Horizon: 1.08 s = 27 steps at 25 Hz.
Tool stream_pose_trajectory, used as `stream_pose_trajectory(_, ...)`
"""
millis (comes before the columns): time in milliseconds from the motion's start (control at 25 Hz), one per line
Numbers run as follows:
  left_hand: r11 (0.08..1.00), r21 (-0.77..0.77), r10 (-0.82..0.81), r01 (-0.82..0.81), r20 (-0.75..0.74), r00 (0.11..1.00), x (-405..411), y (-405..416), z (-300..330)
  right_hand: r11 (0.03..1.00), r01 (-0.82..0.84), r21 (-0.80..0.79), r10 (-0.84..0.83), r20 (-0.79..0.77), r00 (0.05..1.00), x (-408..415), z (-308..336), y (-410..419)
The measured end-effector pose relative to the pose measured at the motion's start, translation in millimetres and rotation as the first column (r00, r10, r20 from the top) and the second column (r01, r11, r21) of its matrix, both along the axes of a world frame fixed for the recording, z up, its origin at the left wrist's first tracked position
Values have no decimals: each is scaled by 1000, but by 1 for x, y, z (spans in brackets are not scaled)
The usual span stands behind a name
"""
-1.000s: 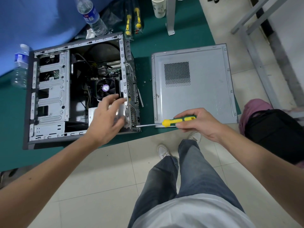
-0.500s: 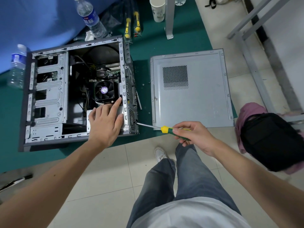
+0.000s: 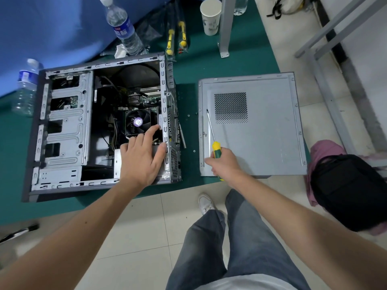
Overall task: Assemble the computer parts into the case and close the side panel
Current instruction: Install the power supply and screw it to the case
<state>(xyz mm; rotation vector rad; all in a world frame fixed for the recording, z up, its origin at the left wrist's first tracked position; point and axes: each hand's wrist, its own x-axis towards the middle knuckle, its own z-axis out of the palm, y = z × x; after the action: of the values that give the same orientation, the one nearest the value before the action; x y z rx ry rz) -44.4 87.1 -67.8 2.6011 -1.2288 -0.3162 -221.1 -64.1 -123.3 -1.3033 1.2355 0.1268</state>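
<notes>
left hand (image 3: 142, 160) flat inside open case (image 3: 62, 130), right hand (image 3: 225, 164) gripping screwdriver (image 3: 215, 148) over side panel (image 3: 261, 130)

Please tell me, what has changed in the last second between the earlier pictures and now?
The right hand swung the screwdriver away from the rear edge of the case; its shaft pointed left at the case, now it points away over the side panel. The left hand stays flat on the power supply. The case and panel have not moved.
</notes>
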Motion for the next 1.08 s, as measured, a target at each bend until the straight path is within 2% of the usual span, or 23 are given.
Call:
stream_pose_trajectory(160,1000,-13,-6,6,-8,1000,2,1,-3,945,-146,-292,109,-140,984,44,-26,13)
stream_pose_trajectory(320,1000,-28,2,-2,-13,1000,3,2,-6,899,-193,-393,87,-271,958,63,-45,20)
stream_pose_trajectory(480,1000,-17,6,-7,-20,1000,3,1,-6,897,-143,-418,62,-203,977,60,-42,21)
stream_pose_trajectory(560,1000,-16,3,-3,-32,999,3,1,-6,935,-37,-354,9,-81,997,53,-30,20)
stream_pose_trajectory(680,999,-48,-3,1,-34,999,2,0,0,982,138,-128,-124,108,986,39,3,19)
stream_pose_trajectory(760,994,-102,-36,37,6,999,-2,-1,6,990,133,-50,-122,175,977,31,26,19)
stream_pose_trajectory(880,945,-225,-229,238,67,971,-21,-4,22,993,97,61,-111,278,954,20,59,20)
stream_pose_trajectory(960,899,-296,-352,324,-45,935,-32,-10,34,990,72,122,-108,321,941,14,74,20)
stream_pose_trajectory(1080,909,-355,-323,217,-271,907,-41,-14,51,969,91,232,-172,355,919,4,85,22)
